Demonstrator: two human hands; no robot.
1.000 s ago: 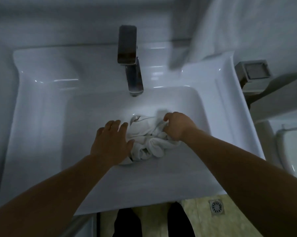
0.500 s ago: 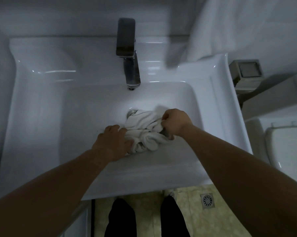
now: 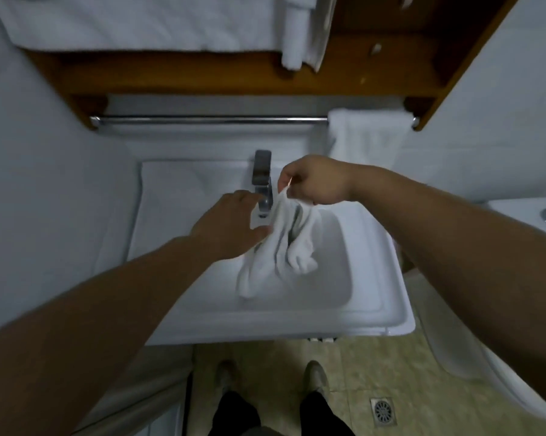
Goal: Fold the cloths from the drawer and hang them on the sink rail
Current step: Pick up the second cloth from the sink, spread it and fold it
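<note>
My right hand pinches the bunched cloth by its top edge, above the sink. My left hand touches its side, fingers fairly straight. Risks: pinch slips and it drops, or it snags the faucet before reaching the rail.

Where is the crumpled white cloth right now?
Head view, centre: the cloth hangs above the sink basin, pinched by the right hand, beside the faucet.
</note>
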